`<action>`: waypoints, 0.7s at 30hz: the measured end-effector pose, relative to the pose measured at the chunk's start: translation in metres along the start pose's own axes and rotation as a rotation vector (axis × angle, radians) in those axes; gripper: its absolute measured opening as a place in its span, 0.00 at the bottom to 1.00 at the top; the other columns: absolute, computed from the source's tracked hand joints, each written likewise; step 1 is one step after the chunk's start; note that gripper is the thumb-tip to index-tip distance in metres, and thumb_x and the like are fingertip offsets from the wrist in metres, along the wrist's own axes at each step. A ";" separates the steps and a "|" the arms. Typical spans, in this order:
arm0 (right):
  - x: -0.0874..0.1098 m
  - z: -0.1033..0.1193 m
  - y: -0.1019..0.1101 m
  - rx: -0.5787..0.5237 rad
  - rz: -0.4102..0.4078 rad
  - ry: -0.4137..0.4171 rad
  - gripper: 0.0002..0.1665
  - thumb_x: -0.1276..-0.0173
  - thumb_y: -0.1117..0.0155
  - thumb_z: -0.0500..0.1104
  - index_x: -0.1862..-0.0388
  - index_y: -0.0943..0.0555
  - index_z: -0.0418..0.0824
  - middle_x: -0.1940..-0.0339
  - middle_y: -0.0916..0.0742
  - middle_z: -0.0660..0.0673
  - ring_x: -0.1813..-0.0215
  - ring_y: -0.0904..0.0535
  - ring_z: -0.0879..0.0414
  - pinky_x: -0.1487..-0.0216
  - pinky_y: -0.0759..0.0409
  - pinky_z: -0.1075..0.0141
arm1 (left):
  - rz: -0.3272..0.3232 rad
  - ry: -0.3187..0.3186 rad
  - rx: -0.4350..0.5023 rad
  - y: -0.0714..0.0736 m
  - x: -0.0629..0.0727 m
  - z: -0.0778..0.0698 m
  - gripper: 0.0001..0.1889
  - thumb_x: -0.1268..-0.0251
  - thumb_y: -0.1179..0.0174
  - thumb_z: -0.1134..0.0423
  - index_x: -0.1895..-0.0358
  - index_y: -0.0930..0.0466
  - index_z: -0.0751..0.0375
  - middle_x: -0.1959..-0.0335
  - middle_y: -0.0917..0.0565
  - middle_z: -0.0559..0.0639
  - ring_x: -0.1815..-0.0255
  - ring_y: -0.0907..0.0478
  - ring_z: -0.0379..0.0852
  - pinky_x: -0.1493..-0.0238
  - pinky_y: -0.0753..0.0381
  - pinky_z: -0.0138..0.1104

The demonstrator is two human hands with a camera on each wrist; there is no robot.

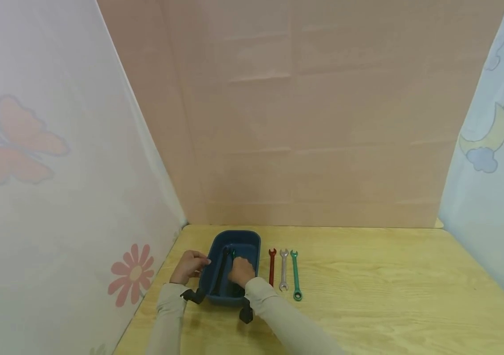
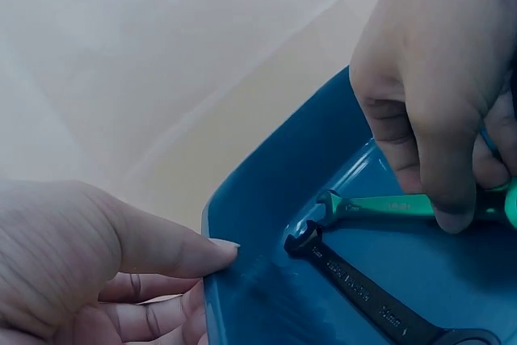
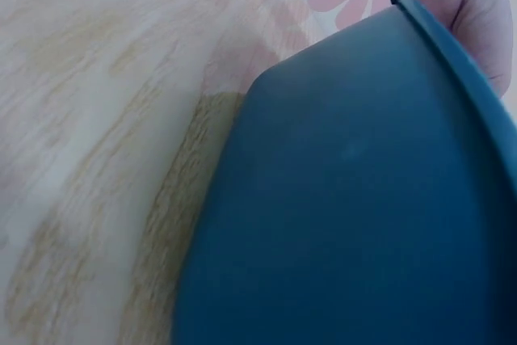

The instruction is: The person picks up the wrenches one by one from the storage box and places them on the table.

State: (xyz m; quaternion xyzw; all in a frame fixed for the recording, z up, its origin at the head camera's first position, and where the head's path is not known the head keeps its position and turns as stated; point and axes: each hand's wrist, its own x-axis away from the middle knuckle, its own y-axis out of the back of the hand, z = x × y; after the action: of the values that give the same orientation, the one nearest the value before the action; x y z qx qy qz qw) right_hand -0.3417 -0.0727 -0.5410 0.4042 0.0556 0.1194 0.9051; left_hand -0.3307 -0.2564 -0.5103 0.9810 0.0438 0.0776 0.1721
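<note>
The left hand (image 1: 189,266) is pinching the edge of the blue tub (image 2: 275,167), with its thumb inside and its fingers outside. The right hand (image 1: 241,271) is reaching down into the tub and is grasping a green wrench (image 2: 388,207) with its thumb and fingers. A black wrench (image 2: 359,288) is lying in the tub too, and the ends of the two are sitting close together. The tub is standing on the tabletop (image 1: 367,276). Just to the right of it, a red wrench (image 1: 271,266), a silver wrench (image 1: 283,268) and another green one (image 1: 296,275) are lying side by side.
</note>
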 end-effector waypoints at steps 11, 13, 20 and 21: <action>0.003 -0.005 -0.001 -0.084 -0.001 0.022 0.25 0.43 0.34 0.28 0.89 0.36 0.45 0.88 0.33 0.51 0.85 0.36 0.58 0.83 0.37 0.65 | 0.039 -0.040 0.005 -0.002 0.032 -0.033 0.09 0.38 0.42 0.76 0.60 0.22 0.83 0.81 0.23 0.54 0.80 0.28 0.44 0.75 0.22 0.38; 0.003 -0.005 -0.002 -0.086 -0.002 0.013 0.24 0.43 0.35 0.29 0.89 0.35 0.44 0.88 0.31 0.50 0.86 0.34 0.58 0.83 0.36 0.65 | 0.034 -0.044 0.007 -0.002 0.028 -0.028 0.08 0.38 0.41 0.76 0.60 0.22 0.82 0.81 0.24 0.53 0.81 0.28 0.43 0.76 0.22 0.37; 0.003 0.000 0.002 -0.093 -0.004 -0.006 0.14 0.41 0.35 0.30 0.84 0.24 0.39 0.89 0.23 0.45 0.90 0.24 0.56 0.83 0.27 0.64 | -0.013 -0.023 -0.019 -0.002 0.003 -0.001 0.06 0.39 0.38 0.74 0.62 0.19 0.76 0.82 0.25 0.50 0.82 0.30 0.41 0.79 0.25 0.33; 0.003 0.000 0.003 -0.096 -0.008 -0.004 0.13 0.42 0.35 0.30 0.83 0.23 0.38 0.88 0.22 0.45 0.90 0.24 0.55 0.83 0.26 0.64 | -0.015 -0.023 -0.019 -0.001 0.002 0.000 0.06 0.39 0.38 0.73 0.62 0.19 0.75 0.82 0.25 0.50 0.82 0.29 0.42 0.80 0.25 0.33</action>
State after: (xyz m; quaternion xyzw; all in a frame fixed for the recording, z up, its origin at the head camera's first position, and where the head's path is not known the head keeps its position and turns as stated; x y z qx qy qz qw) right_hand -0.3393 -0.0705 -0.5389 0.3605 0.0499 0.1174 0.9240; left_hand -0.3290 -0.2548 -0.5101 0.9799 0.0484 0.0654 0.1823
